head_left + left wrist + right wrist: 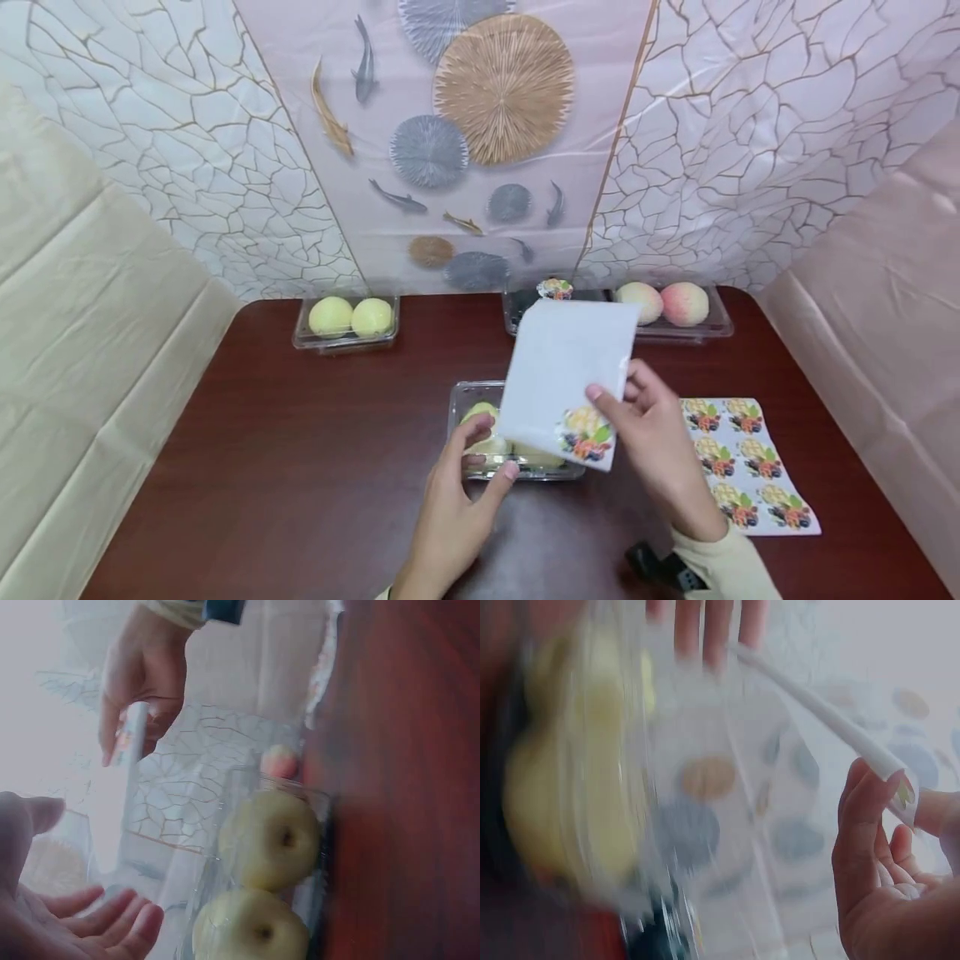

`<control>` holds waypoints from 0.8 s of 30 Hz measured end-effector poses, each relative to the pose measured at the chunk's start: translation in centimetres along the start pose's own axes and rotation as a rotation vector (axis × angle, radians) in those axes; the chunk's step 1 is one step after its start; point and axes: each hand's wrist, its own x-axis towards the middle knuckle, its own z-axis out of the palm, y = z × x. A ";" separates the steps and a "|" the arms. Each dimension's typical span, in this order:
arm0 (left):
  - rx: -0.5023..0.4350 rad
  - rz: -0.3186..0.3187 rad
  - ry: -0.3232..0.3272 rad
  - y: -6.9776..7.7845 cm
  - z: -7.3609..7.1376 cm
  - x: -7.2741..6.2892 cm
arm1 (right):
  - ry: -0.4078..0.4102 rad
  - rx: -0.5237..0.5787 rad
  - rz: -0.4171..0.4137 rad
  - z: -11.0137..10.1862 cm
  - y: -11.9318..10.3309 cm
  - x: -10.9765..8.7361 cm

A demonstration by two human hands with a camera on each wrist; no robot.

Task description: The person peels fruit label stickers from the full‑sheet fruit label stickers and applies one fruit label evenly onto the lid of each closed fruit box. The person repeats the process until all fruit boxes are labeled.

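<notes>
My right hand (660, 454) pinches a sticker sheet (566, 358) by its lower right edge, thumb on the front. The sheet is mostly bare white, with a mixed-fruit sticker (585, 433) at the bottom corner. It hangs tilted, covering much of a clear plastic box (474, 390). Inside that box are two round yellow-green fruits (270, 840), each with a dimple, as the left wrist view shows. My left hand (453, 512) is at the box's front left, fingers spread and loosely bent, with nothing in its grasp.
Another sticker sheet (761, 492) lies at the right. Along the back wall stand a clear box (345, 340) with yellow fruits, a box of pinkish peaches (684, 304), and a dark-based box bearing a fruit sticker (555, 288). Fabric walls (112, 333) enclose the dark red table.
</notes>
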 end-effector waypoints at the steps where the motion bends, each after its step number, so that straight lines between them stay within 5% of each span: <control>1: -0.058 -0.033 -0.002 0.0 -0.1 0.3 | -0.032 0.013 0.001 0.6 0.1 -0.4; 5: -0.319 -0.189 0.034 0.1 -0.4 0.9 | -0.123 0.009 0.004 2.3 0.6 -1.7; 8: -0.424 -0.206 0.094 0.0 -0.5 1.0 | -0.110 -0.012 -0.007 2.7 1.4 -2.8; 16: -0.437 -0.187 0.148 -0.1 -0.7 1.1 | -0.158 0.012 -0.045 2.4 3.1 -6.1; 24: -0.405 -0.210 0.129 0.3 -0.9 1.0 | -0.158 0.038 -0.082 2.6 3.4 -6.6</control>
